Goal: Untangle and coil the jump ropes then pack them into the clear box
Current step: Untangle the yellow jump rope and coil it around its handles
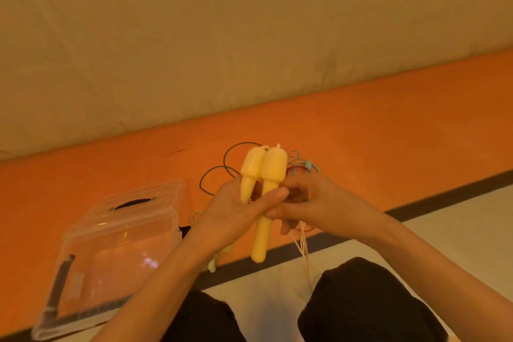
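Two yellow jump-rope handles (263, 172) stand side by side, thick ends up, in front of me. My left hand (236, 208) grips both of them, thumb across the front. My right hand (308, 203) is closed on the thin yellow cord (303, 250), whose strands hang down from it between my knees. Behind the hands, a tangle of dark green, teal and red ropes (294, 166) lies on the orange floor. The clear box (116, 253) stands at the lower left with its lid on and a dark handle on top.
A beige padded wall (222, 36) rises just past the orange floor strip (388, 125). A dark line (444, 197) separates the orange from a pale floor area. My knees in black trousers (361, 302) fill the bottom. A small pale-green piece (212, 265) lies beside the box.
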Available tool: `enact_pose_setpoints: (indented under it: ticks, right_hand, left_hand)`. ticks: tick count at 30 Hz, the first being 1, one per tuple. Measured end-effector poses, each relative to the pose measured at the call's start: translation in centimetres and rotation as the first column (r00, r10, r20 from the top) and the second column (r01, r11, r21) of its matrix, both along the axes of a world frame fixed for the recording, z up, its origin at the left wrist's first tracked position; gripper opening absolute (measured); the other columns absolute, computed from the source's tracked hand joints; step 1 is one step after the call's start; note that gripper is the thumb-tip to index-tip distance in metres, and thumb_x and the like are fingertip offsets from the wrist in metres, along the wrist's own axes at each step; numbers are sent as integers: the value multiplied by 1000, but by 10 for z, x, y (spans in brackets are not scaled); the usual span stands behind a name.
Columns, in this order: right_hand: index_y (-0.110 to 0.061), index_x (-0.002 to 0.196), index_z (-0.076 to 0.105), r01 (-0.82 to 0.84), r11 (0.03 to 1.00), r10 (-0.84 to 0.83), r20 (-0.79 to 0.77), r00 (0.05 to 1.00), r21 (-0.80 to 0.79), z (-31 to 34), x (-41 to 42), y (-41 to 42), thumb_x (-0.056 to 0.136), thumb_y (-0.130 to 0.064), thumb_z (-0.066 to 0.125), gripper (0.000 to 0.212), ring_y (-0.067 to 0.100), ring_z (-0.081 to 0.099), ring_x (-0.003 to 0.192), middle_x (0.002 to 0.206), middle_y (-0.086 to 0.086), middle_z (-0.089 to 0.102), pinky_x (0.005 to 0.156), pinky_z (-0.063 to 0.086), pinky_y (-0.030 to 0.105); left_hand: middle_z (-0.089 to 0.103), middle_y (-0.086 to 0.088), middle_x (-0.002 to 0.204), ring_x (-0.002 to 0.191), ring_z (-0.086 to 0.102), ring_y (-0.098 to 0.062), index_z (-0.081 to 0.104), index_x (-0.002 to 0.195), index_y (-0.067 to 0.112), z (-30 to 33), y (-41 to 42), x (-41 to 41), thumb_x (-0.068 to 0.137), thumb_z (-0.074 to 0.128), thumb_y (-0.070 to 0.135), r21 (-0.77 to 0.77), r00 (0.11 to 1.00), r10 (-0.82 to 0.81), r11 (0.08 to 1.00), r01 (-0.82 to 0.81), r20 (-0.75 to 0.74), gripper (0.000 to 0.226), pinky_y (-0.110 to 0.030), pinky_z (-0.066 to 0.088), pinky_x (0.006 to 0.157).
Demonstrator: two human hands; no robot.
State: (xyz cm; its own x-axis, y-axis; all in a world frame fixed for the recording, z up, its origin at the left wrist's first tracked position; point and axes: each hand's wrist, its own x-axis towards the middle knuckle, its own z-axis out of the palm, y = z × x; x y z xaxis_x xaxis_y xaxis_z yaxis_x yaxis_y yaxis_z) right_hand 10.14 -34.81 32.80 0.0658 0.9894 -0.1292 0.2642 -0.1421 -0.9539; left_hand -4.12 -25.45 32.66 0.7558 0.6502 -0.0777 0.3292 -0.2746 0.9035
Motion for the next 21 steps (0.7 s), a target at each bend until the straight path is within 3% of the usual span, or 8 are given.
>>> enact_pose_setpoints:
  ticks: [5,9,11,14,16,18,19,21]
  right_hand:
    - [-7,95,67,-71,988,85,100,991,-136,24,-9,-15,87,-13,68,11,16,67,68,81,3,71,57,49,17]
    - [-14,99,62,275,961,-253,428,868,10,14,8,-7,74,-30,80,35,8,58,75,90,-6,61,61,45,21]
    - [-21,113,57,251,968,-226,446,866,4,4,9,4,67,-38,83,55,10,57,90,105,-9,56,72,49,27]
    - [-14,99,65,214,966,-134,423,896,-147,-17,4,24,74,-46,74,41,22,69,75,87,3,69,68,57,43]
    - [-10,88,63,339,933,-198,614,764,-120,-22,10,34,74,-57,63,49,26,65,68,78,6,67,60,52,43]
    - [-14,98,56,439,898,-304,741,599,15,-22,20,41,73,-60,64,54,23,56,77,92,2,56,59,42,37]
    - [-17,110,53,412,909,-316,734,601,55,-19,23,43,75,-54,68,53,21,54,84,103,2,52,65,42,36]
    - [-21,114,59,212,977,-185,610,770,29,-18,24,48,80,-35,71,38,17,57,87,110,3,58,69,48,34]
  left_hand:
    - [69,6,74,60,60,6,66,87,18,14,-10,-15,90,62,34,10,998,7,1000,-6,-66,17,-7,41,52]
    - [66,2,62,56,66,-10,62,79,13,29,-13,-24,88,62,35,-102,997,-8,995,0,-80,24,-16,50,52]
    - [64,1,55,52,64,-11,61,75,12,38,-14,-25,88,62,38,-88,992,-76,994,67,-96,29,-17,48,50]
    - [64,1,57,53,64,-14,60,77,14,47,-11,-27,85,63,40,-103,988,-139,986,132,-67,27,-23,51,55]
    - [64,0,58,55,64,-16,60,80,14,49,-6,-31,78,67,41,-137,985,-157,980,146,-69,28,-26,53,56]
    - [63,-1,57,54,62,-14,60,83,13,47,-1,-35,69,73,41,-157,981,-168,976,152,-94,33,-25,52,55]
    - [62,-2,56,52,60,-13,60,82,13,45,0,-37,67,74,40,-143,978,-183,976,167,-104,33,-24,51,54]
    - [60,-3,53,47,55,-12,58,78,12,40,1,-37,71,74,34,-97,980,-189,978,183,-65,27,-23,48,50]
